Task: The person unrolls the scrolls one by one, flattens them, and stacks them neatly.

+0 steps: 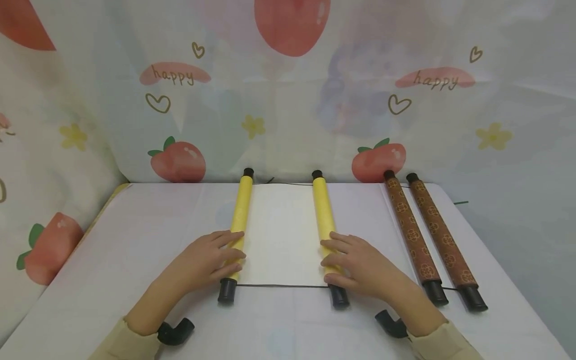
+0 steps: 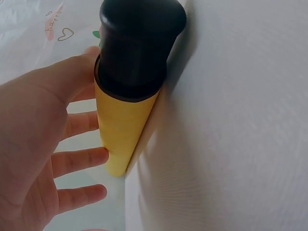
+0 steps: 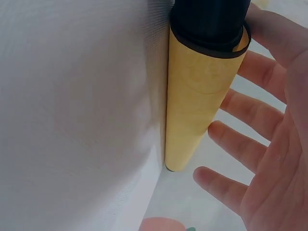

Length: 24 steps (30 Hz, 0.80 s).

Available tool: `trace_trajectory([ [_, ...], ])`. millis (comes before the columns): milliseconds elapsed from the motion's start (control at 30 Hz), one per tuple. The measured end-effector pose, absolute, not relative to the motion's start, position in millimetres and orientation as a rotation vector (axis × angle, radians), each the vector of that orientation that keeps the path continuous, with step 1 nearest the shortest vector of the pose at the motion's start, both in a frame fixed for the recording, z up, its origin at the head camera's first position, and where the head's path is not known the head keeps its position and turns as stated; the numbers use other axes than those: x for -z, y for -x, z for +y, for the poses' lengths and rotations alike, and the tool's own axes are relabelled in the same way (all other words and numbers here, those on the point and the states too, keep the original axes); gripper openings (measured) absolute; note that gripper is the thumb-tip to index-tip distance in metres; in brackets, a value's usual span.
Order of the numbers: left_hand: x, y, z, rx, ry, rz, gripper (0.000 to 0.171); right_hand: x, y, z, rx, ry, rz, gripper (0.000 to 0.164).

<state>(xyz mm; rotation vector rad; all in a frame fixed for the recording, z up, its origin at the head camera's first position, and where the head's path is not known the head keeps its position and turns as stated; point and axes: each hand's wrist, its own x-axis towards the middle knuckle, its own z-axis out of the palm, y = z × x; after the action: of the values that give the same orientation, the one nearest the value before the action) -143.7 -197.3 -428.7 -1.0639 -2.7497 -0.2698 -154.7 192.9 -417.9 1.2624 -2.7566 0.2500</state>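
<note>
A hanging scroll lies partly unrolled on the table, with white paper (image 1: 281,235) between a left yellow roll (image 1: 243,202) and a right yellow roll (image 1: 321,200). Black knobs cap the roll ends, such as the near left knob (image 2: 139,43) and near right knob (image 3: 209,21). My left hand (image 1: 204,260) rests on the left roll near its close end, fingers spread and fairly straight. Mirroring it, my right hand (image 1: 360,262) touches the right roll with spread fingers. Both wrist views show the fingertips against the rolls' outer sides.
To the right lies a second scroll with two brown flower-patterned rolls (image 1: 411,232) and black knobs. A white cloth (image 1: 288,325) covers the table. Behind stands a printed curtain (image 1: 288,110), reaching down to the table's far edge. Black curved pieces (image 1: 176,332) show beside both wrists.
</note>
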Motion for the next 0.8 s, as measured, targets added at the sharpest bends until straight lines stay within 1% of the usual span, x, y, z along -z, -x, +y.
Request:
trace_trajectory([
  [200,430.6,143.6,-199.6,0.277,1.11,-2.701,0.021,417.9,154.4,194.0,-0.231,-1.247,-2.77,0.031],
  [433,426.4,142.3,-199.4,0.271,1.051,-2.741,0.023,415.8,154.2,195.3,-0.224,-1.19,-2.809,0.03],
  [633,424.4,142.7,-200.8,0.257,1.04,-2.717,0.018,415.8,155.0,196.1,-0.218,-1.16,-2.802,0.028],
  [800,423.4,143.4,-202.5,0.293,1.052,-2.722,0.014,416.5,158.2,199.5,-0.223,-1.194,-2.749,0.029],
])
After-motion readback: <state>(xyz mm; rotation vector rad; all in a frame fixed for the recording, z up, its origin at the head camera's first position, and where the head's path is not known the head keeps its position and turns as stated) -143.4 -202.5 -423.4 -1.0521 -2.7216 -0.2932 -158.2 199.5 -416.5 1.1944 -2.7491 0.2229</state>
